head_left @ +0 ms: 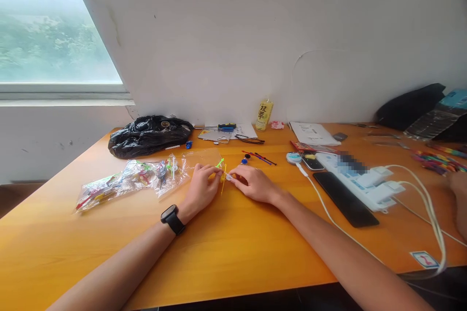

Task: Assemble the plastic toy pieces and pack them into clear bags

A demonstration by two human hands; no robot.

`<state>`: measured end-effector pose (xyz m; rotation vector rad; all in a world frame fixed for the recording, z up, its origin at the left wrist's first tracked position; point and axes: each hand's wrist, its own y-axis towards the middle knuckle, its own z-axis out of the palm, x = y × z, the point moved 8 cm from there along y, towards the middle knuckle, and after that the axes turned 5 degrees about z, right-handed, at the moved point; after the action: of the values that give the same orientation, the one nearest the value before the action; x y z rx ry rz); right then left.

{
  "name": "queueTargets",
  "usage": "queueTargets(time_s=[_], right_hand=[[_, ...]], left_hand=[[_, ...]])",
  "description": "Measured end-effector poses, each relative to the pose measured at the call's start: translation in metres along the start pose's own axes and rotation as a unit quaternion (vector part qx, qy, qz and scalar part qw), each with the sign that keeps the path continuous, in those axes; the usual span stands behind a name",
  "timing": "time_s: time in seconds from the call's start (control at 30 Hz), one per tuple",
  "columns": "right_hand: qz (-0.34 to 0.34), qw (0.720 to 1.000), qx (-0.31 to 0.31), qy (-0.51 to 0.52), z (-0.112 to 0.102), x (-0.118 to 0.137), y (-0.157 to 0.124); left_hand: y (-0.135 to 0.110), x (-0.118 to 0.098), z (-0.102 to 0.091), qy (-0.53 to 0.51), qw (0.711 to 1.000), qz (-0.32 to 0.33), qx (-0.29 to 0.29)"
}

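Two forearms cross the near edge of the wooden table point(219, 286), whose surface runs between them up to the hands. Rightward lies a black phone point(345, 199) alongside a white power strip point(359, 182). The left hand point(203, 185) pinches a yellow plastic stick point(223, 188), a green stick point(220, 162) jutting above its fingertips; the right hand point(255, 184) pinches a small white disc point(228, 177) just beside. Farther off lie red and blue sticks point(265, 158). By the wall, a bottle point(264, 114) reads "双萃"; print on the paper sheets point(314, 134) is too small.
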<state>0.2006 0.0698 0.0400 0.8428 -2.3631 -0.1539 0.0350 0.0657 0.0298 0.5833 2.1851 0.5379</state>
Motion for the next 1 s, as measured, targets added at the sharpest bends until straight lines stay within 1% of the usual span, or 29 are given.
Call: queueTargets(time_s=[0.07,0.17,0.23,0.27,0.33,0.4,0.43,0.47,0.5,0.57,0.63,0.7,0.8,0.9,1.0], right_hand=[[-0.005,1.000,0.011,0.008,0.001,0.005,-0.001],[-0.023,0.999,0.028,0.019,0.002,0.013,-0.002],[-0.032,0.999,0.013,0.010,0.000,0.014,-0.001],[-0.028,1.000,-0.008,-0.004,-0.004,0.011,0.001],[0.008,0.996,-0.074,-0.043,-0.014,-0.003,0.003],[0.070,0.984,-0.137,-0.093,-0.026,-0.024,0.003],[0.103,0.975,-0.157,-0.119,-0.031,-0.036,0.003],[0.137,0.966,-0.164,-0.148,-0.034,-0.048,0.002],[0.169,0.956,-0.159,-0.179,-0.035,-0.059,0.001],[0.220,0.938,-0.132,-0.233,-0.037,-0.078,-0.002],[0.246,0.926,-0.103,-0.268,-0.037,-0.088,-0.004],[0.252,0.921,-0.087,-0.285,-0.037,-0.090,-0.004],[0.247,0.922,-0.080,-0.288,-0.038,-0.088,-0.004],[0.253,0.921,-0.087,-0.282,-0.041,-0.087,-0.004],[0.276,0.911,-0.097,-0.289,-0.045,-0.091,-0.006]], left_hand=[[-0.001,-0.001,-0.002,0.032,0.999,0.020,-0.017],[0.000,0.001,-0.003,0.031,0.999,0.016,-0.018],[0.000,-0.001,-0.002,0.018,1.000,0.010,-0.005],[0.000,-0.002,-0.002,0.013,1.000,0.007,0.003],[-0.002,-0.007,0.000,0.009,1.000,0.002,0.023],[-0.004,-0.011,0.004,0.020,0.998,0.000,0.056],[-0.006,-0.013,0.007,0.030,0.997,0.001,0.076],[-0.007,-0.015,0.009,0.040,0.995,0.004,0.094],[-0.009,-0.017,0.011,0.049,0.993,0.008,0.111],[-0.010,-0.018,0.014,0.064,0.989,0.015,0.129],[-0.010,-0.020,0.014,0.069,0.989,0.022,0.130],[-0.008,-0.022,0.011,0.059,0.991,0.029,0.120],[-0.006,-0.025,0.009,0.033,0.992,0.032,0.114],[-0.005,-0.026,0.010,0.012,0.993,0.035,0.116],[-0.005,-0.026,0.014,-0.010,0.991,0.053,0.121]])
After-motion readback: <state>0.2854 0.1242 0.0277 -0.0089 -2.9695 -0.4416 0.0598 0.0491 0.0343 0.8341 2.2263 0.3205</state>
